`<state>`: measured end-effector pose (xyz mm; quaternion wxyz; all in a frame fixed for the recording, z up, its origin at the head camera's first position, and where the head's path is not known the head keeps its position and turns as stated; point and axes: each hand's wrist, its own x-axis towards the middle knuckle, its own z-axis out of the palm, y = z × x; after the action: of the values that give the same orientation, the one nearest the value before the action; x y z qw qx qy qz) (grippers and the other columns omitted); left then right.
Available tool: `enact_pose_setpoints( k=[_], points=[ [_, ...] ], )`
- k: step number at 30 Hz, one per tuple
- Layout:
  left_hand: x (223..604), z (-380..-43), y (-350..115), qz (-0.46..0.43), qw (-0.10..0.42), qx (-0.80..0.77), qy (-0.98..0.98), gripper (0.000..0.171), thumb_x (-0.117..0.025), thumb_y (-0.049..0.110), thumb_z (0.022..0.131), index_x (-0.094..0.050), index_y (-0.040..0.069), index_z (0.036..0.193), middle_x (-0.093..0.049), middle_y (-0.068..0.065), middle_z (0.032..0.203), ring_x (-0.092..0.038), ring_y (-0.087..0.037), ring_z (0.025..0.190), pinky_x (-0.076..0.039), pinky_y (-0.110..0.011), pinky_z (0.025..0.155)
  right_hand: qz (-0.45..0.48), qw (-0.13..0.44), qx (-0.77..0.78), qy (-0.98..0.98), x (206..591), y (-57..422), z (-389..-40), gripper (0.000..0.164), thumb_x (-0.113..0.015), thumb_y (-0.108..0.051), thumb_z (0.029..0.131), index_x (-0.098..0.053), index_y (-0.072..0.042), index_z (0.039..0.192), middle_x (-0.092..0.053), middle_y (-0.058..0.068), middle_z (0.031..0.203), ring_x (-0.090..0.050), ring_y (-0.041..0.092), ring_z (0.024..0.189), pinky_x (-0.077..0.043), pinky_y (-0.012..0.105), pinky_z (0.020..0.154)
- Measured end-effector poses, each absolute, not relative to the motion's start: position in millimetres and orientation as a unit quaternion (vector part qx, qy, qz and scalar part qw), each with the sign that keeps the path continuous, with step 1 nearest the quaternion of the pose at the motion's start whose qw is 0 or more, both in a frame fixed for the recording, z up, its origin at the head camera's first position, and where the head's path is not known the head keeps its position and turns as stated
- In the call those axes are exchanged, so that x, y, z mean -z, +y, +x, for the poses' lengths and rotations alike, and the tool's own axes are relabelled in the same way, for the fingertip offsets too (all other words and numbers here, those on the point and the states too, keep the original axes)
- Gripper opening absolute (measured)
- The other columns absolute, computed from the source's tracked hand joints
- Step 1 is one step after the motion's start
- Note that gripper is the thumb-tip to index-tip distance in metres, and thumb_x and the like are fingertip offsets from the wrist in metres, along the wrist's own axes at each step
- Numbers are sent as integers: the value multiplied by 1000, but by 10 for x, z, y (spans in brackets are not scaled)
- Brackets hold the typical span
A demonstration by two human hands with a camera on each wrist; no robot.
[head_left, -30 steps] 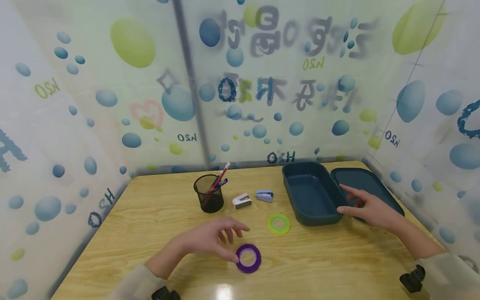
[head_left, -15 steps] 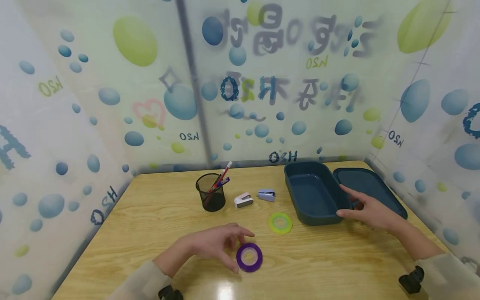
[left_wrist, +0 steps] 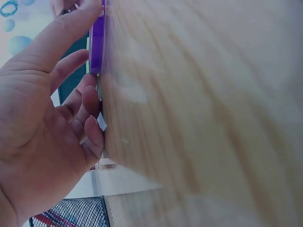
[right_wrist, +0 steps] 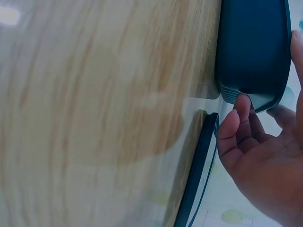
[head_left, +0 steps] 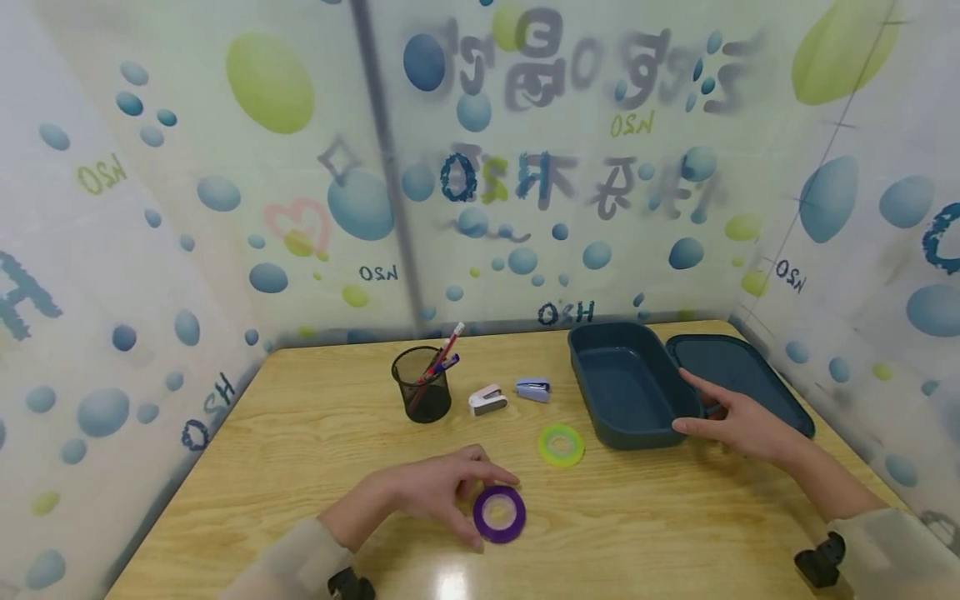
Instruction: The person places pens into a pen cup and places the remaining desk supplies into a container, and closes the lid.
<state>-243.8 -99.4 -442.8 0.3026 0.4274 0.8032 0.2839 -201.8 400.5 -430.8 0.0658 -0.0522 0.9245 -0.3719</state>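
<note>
My left hand reaches over a purple roll of tape, which lies flat on the table. The thumb and index finger stand spread on opposite sides of the roll; whether they touch it is hard to tell. In the left wrist view the roll shows edge-on beside the fingertips, and the other fingers curl loosely. At the right, my right hand grips the near right corner of a deep dark teal box. Its thumb lies at the rim, and in the right wrist view the fingers curl against the box's outer wall.
A yellow-green tape roll lies between the purple roll and the box. Behind it sit a white stapler and a light blue stapler. A black mesh pen cup holds pens. The teal lid lies right of the box.
My left hand has moved slightly right, and its index finger has come round the far side of the purple roll. My right hand has closed in on the box corner.
</note>
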Motion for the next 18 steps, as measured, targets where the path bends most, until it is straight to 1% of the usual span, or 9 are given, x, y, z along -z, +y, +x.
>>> enact_pose_setpoints(
  k=[7, 12, 18],
  points=[
    [4426, -2449, -973, 419, 301, -270, 813, 75, -94, 30, 88, -61, 45, 154, -51, 12, 127, -50, -4, 107, -45, -24, 93, -54, 70, 380, 921, 4292, 4011, -2009, 100, -76, -43, 104, -15, -15, 178, -45, 35, 150, -61, 24, 92, -56, 36, 65],
    [4417, -2440, -964, 413, 303, -267, 816, 73, -94, 30, 88, -63, 44, 153, -51, 12, 127, -50, -5, 111, -44, -25, 95, -56, 76, 384, 919, 4291, 4011, -2001, 99, -76, -42, 104, -15, -15, 178, -45, 35, 150, -62, 24, 92, -56, 36, 65],
    [4402, -2426, -957, 409, 301, -263, 820, 69, -94, 31, 89, -64, 44, 150, -52, 14, 126, -50, -4, 114, -44, -26, 98, -56, 77, 383, 919, 4268, 4000, -1987, 99, -76, -43, 104, -16, -16, 178, -49, 31, 145, -61, 24, 87, -55, 36, 64]
  ],
)
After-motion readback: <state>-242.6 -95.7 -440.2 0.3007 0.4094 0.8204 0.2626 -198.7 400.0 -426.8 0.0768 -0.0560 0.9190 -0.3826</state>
